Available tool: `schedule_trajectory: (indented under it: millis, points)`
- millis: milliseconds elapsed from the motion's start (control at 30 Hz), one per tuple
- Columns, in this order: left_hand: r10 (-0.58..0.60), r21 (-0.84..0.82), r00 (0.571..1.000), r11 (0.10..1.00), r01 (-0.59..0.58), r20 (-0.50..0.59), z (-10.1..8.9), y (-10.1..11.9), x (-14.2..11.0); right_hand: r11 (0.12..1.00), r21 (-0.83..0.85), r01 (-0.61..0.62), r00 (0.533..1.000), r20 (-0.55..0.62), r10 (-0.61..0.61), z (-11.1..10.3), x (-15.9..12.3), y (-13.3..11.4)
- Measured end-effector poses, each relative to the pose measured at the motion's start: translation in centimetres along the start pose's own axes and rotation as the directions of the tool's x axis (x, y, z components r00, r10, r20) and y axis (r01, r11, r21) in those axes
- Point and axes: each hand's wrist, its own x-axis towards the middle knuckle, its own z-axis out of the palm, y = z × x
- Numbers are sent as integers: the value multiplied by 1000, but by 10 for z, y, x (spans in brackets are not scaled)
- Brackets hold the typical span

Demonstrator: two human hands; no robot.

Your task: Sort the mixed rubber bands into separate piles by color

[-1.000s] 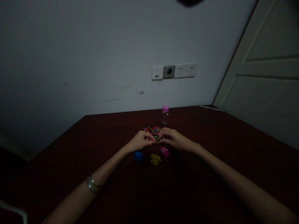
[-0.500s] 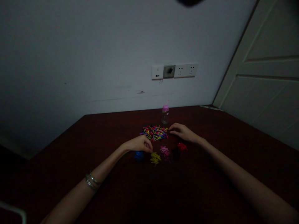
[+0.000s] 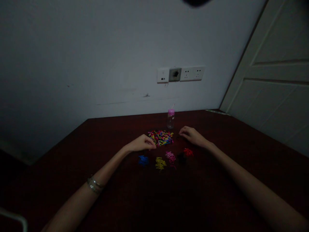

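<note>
A heap of small mixed-colour loops [image 3: 161, 138], which look like elastic hair ties, lies on the dark red table [image 3: 116, 129]. My left hand [image 3: 143, 143] is at the heap's near left edge, thumb and fingers closed together; what they pinch, if anything, is too small to see. Just right of the heap, my right hand [image 3: 190, 134] has its fingertips drawn together low over the table, their contents unclear. In front lie smaller piles of one colour each: blue [image 3: 143, 160], yellow [image 3: 160, 163], pink [image 3: 170, 157], black [image 3: 182, 157] and red [image 3: 188, 152].
Behind the heap stands a clear bottle with a pink lid [image 3: 171, 119] and a straw. A wall with sockets [image 3: 192, 73] runs along the table's back edge. At the right is a panelled door [image 3: 272, 93]. A pale curved bar [image 3: 16, 217] shows at lower left.
My left hand has moved from the yellow pile up and away to the mixed heap's edge. My right hand has drawn slightly right, off the heap's edge.
</note>
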Motion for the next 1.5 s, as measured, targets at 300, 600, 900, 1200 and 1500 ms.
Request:
schedule_trajectory:
  millis: [300, 600, 900, 1200, 1500]
  points:
    - [-255, -286, 854, 949, 131, -453, -27, -59, 7, 998, -65, -20, 999, 36, 23, 8, -3, 6]
    - [-277, -356, 826, 929, 99, -492, -31, -71, 5, 999, -49, 5, 1000, 24, -4, 11, -3, 0]
    - [-269, -328, 824, 939, 108, -499, -30, -74, 6, 999, -52, 4, 1000, 22, -3, 11, -3, -3]
    - [-256, -308, 831, 945, 109, -494, -30, -79, 7, 999, -25, 44, 999, -15, -44, 6, -1, -7]
    - [-271, -222, 814, 959, 178, -514, -28, -77, 8, 990, 91, 106, 993, -54, -102, -21, -2, -40]
